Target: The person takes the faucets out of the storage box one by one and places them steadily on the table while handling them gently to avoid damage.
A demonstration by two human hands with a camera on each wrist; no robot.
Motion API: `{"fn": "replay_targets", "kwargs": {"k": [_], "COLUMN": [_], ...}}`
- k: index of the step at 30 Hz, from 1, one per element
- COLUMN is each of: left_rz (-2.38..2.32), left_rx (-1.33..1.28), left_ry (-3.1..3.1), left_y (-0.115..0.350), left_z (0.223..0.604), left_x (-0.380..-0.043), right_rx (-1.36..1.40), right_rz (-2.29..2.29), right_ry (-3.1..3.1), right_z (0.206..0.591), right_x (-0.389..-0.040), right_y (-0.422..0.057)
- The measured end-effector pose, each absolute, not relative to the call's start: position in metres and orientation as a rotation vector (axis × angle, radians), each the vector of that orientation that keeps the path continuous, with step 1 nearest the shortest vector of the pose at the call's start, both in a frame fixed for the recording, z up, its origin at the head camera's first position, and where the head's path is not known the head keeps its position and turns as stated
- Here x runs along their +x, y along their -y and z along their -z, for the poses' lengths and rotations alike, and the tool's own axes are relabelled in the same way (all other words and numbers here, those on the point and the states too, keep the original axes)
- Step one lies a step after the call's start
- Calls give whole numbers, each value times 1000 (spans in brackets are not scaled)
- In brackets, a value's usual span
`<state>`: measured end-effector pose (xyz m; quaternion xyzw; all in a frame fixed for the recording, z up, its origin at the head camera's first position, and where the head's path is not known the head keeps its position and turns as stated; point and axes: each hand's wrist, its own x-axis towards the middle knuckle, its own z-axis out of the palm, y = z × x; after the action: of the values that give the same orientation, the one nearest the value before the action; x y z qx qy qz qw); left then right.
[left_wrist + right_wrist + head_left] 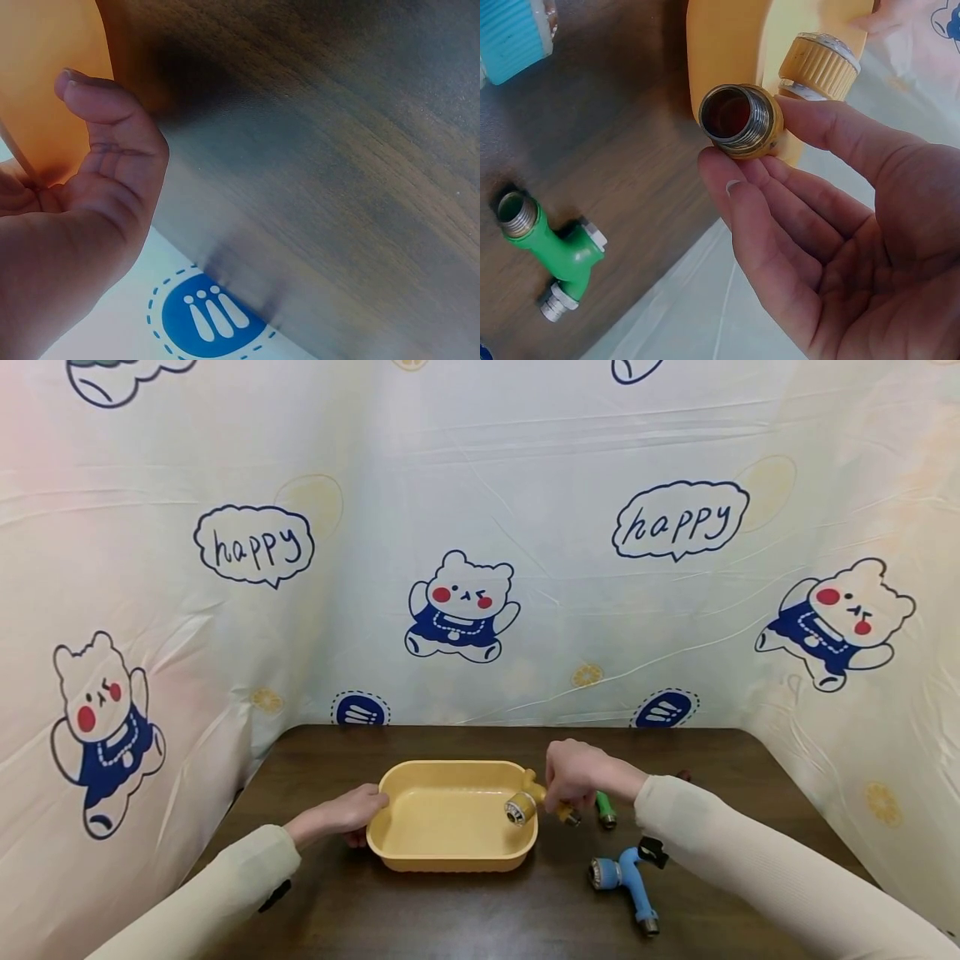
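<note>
A yellow plastic basin (450, 863) sits on the table, and my left hand (351, 812) grips its left end. The thumb lies over the rim, with the fingers on the outer side. Over the basin's right end, my right hand (576, 774) holds a yellow tap (520, 808) by its threaded end. In the right wrist view, thumb and fingers pinch the yellow tap (739, 124) near the open metal thread. Its ribbed collar (821, 64) points over the basin. A green tap (559, 251) lies on the table below my right hand.
A blue tap (628, 878) lies on the dark wooden table (450, 918), nearer me and right of the basin. Part of a dark red object (683, 775) shows behind my right forearm. A printed curtain (465, 485) surrounds the table's back and sides.
</note>
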<state>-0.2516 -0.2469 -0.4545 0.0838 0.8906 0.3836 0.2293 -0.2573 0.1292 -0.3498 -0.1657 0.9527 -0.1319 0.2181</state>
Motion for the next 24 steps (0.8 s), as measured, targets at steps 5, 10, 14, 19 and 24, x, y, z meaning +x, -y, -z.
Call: {"fn": "replay_targets", "kwargs": {"k": [5,10,14,19,24], "left_rz": [-1063,-1044,-1029,-1041,-1051], "left_rx": [172,128,136,134,175], "left_ry": [-2473,-2511,-2526,-2519,-2461], "left_y": [242,237,236,236,255], "left_z": [448,445,446,446,477], "left_x": [-245,-241,-242,-241,-267], "right_rx": [-481,-474,-456,-437,-421], "right_rz": [374,400,407,421,431], "right_ry": [-2645,-2636,-2631,-2634,-2635], "right_z": [351,350,350,349,350], "right_x": [-257,-255,-255,-253,-252], "right_y": [-133,-138,-143,-149,-155]}}
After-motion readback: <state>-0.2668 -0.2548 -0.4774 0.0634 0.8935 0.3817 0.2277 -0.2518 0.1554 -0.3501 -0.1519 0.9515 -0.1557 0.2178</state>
